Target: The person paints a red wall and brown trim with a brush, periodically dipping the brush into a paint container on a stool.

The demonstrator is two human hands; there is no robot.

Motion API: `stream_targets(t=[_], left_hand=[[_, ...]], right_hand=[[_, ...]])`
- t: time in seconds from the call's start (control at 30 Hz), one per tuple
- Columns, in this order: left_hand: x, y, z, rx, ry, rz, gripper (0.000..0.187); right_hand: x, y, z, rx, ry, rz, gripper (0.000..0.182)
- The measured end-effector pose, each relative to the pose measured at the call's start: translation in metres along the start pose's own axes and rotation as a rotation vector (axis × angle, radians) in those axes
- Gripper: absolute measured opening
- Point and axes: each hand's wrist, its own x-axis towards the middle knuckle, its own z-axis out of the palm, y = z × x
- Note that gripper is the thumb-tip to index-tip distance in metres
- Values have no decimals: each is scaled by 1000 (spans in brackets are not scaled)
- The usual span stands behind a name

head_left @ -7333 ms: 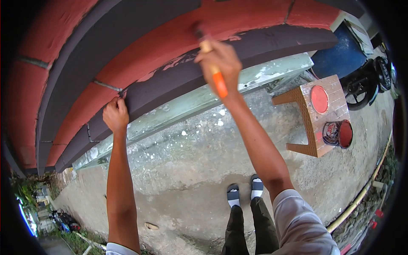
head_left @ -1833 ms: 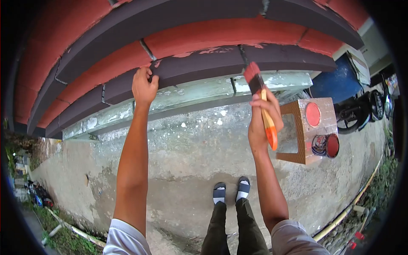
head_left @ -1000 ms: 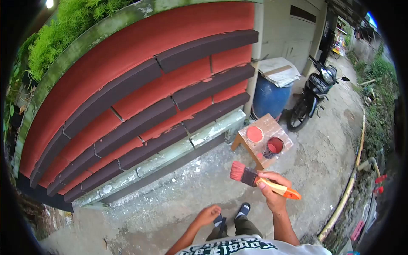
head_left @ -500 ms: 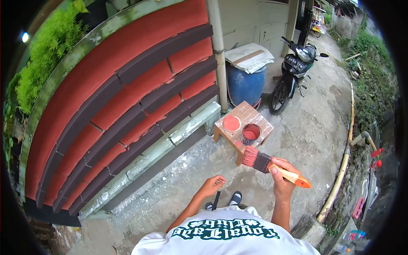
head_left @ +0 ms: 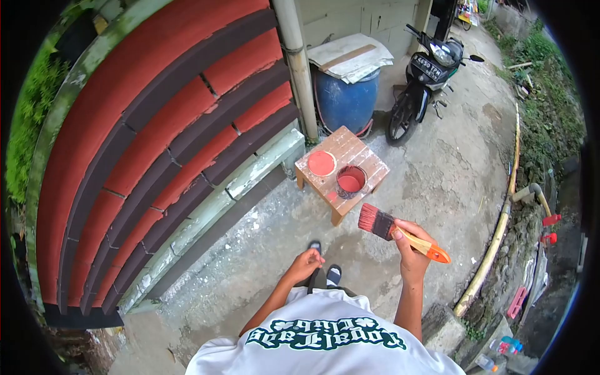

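Observation:
My right hand (head_left: 413, 255) is closed round the handle of a wide paintbrush (head_left: 383, 225), its red-coated bristles pointing left, held above the ground in front of me. Low on the left, my left hand (head_left: 304, 266) hangs with loosely curled fingers and nothing visible in it. Beyond the brush stands a small wooden stool (head_left: 343, 142) spotted with paint. On it sit an open pot of red paint (head_left: 351, 180) and, beside that, a round red-coated lid (head_left: 321, 163). The brush is apart from both.
A curved wall (head_left: 156, 131) with red and dark brown bands rises at left, over a pale ledge (head_left: 247, 181). Behind the stool stand a covered blue barrel (head_left: 347, 100) and a parked motorcycle (head_left: 431, 72). A bamboo pole (head_left: 497, 234) borders the path at right.
The view has shifted, so the wall, stool and barrel sit further left and higher. My left hand has drawn slightly left; the right still holds the paintbrush at about the same height.

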Motion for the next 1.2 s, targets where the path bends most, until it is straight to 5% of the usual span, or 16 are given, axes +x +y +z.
stream_targets(t=[0.73,0.93,1.2], left_hand=[[239,64,-83,102,-126,-55,12],[261,43,-105,112,-111,-125,16],[264,-5,-95,142,77,-214,16]], right_hand=[[165,165,56,-49,47,400,19],[200,269,60,-83,-39,644,26],[217,420,62,5,-203,671,23]])
